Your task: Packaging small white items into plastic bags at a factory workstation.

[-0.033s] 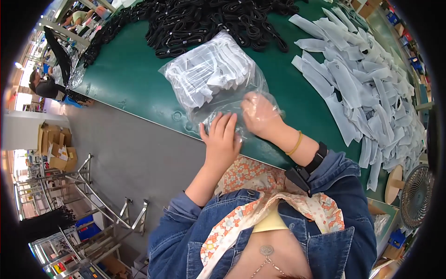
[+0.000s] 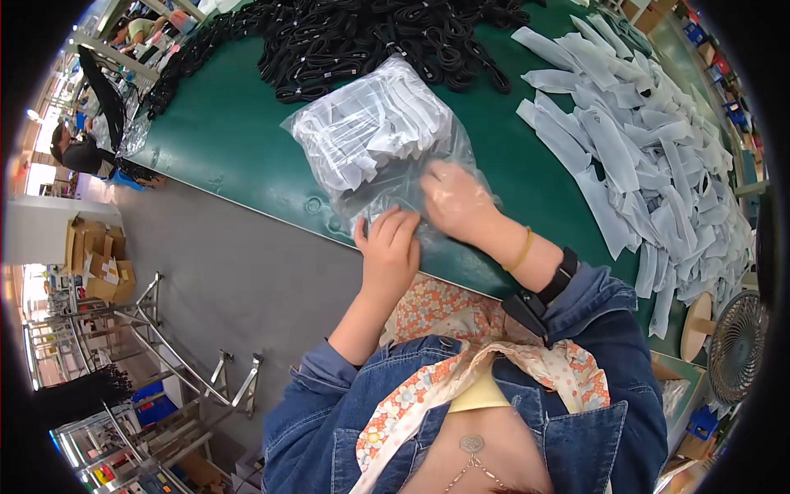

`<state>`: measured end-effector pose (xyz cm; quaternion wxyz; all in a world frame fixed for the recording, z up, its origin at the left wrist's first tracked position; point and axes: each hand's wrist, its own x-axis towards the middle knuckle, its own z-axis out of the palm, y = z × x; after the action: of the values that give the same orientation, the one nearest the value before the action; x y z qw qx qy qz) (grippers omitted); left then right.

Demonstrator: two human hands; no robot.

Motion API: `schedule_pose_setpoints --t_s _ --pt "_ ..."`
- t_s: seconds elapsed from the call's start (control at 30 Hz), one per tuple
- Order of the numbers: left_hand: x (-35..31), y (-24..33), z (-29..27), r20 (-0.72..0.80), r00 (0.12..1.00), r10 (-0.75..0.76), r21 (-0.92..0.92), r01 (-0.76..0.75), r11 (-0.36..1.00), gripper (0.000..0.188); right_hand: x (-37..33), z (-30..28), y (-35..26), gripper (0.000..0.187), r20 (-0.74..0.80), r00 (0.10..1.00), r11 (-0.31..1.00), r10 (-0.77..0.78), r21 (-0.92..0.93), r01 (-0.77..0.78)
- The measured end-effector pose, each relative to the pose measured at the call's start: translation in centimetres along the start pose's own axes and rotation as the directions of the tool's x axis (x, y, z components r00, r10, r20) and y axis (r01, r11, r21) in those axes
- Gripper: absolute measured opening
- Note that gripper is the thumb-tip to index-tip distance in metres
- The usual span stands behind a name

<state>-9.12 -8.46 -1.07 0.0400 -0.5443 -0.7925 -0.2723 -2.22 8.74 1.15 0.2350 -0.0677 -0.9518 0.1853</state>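
A clear plastic bag [image 2: 401, 183] lies near the front edge of the green table. Its far part is filled with a row of whitish translucent sleeve packets [image 2: 374, 123]; the near part is loose and crumpled. My left hand [image 2: 389, 251] is at the near edge of the bag, its fingers bent onto the film. My right hand [image 2: 458, 202] is closed on the loose film at the bag's right side, knuckles up. Shiny film shows around its fingers, and the fingertips are hidden.
Bundled black cables [image 2: 387, 37] cover the far side of the green table [image 2: 239, 169]. At the right is a big heap of whitish sleeve packets [image 2: 634, 156]. A fan [image 2: 736, 346] stands at the far right. Cardboard boxes [image 2: 100, 259] and a metal frame [image 2: 156, 313] are at the left.
My right hand has shifted slightly left, closer to my left hand. My left fingers have drawn back a little and bent more. The filled part of the bag has stayed in place.
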Motion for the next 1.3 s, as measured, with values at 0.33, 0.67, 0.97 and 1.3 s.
schedule_pose_setpoints --t_s 0.33,0.67,0.97,1.3 --pt "1.7 1.7 -6.2 -0.235 0.954 0.189 -0.125 -0.222 0.967 0.015 3.9 2.8 -0.6 0.012 0.197 0.925 0.943 -0.325 0.136 0.303" --pt "-4.2 -1.9 -6.9 -0.304 0.941 0.150 -0.050 -0.173 0.984 0.021 -0.1 1.0 -3.7 0.029 0.270 0.869 0.903 -0.416 0.240 0.357" --pt "-7.8 -2.9 -3.2 -0.428 0.902 0.066 -0.182 -0.158 0.971 0.036 -1.0 -11.2 17.6 0.043 -0.524 0.736 0.542 0.429 -0.503 -0.673" --pt "-3.1 3.6 -0.7 -0.378 0.778 0.502 -0.216 -0.601 0.769 0.030 -8.5 -8.5 6.5 0.044 -0.052 0.988 0.951 0.143 -0.270 -0.152"
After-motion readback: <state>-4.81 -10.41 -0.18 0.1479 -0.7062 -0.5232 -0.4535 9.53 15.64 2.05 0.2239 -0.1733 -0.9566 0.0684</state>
